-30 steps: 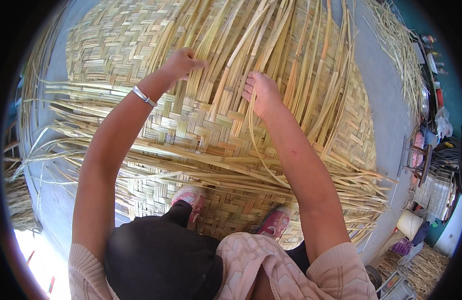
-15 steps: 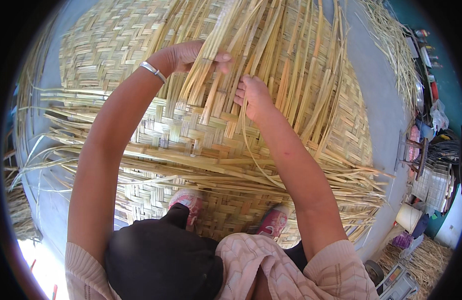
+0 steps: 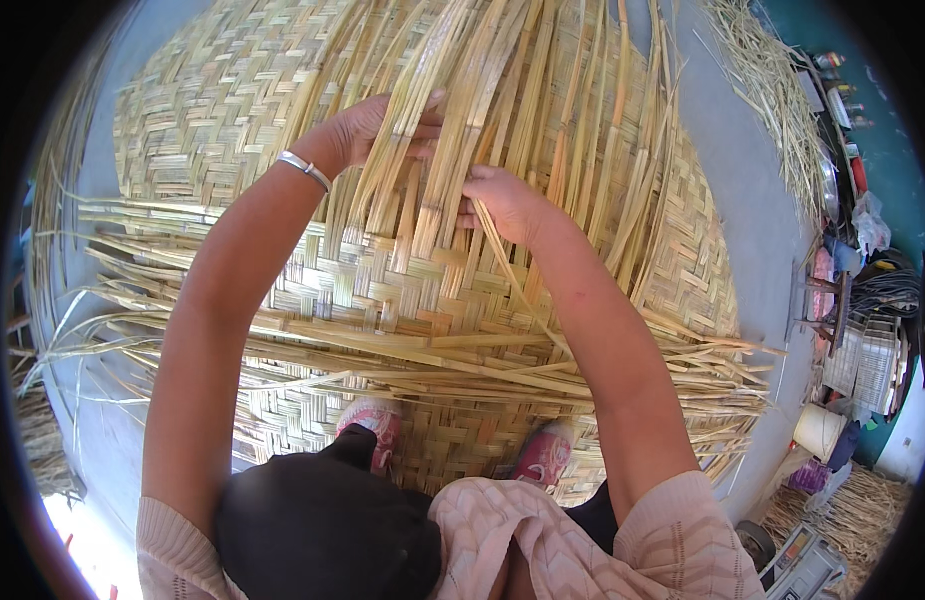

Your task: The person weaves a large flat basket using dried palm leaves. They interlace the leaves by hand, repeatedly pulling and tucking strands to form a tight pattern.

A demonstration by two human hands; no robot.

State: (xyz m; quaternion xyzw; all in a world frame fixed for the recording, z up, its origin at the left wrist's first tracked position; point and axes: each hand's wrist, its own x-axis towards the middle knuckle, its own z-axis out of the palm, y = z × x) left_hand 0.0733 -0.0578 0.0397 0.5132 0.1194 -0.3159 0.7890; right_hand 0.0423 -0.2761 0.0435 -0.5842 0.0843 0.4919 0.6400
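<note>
A woven mat (image 3: 182,140) of flat, pale yellow-green reed strips lies before me. Many loose lengthwise strips (image 3: 592,140) run away from me over its far half. My left hand (image 3: 377,125), with a silver bangle at the wrist, has its fingers curled round a raised bundle of reed strips (image 3: 407,115), which partly covers the palm. To the right of it, my right hand (image 3: 500,203) pinches reed strips at the bundle's edge, its fingertips partly hidden. One thin strip (image 3: 522,285) hangs from this hand down toward the crosswise strips.
Loose crosswise strips (image 3: 422,350) lie across the mat, their ends sticking out at both sides. My pink shoes (image 3: 544,455) rest on its near part. Loose straw (image 3: 762,100) lies at the far right; a stool (image 3: 827,300) and a white bucket (image 3: 818,432) stand at the right.
My right hand has moved slightly nearer and closed in on the bundle. More strips now stand raised between my hands, and my left fingers have slipped further behind them.
</note>
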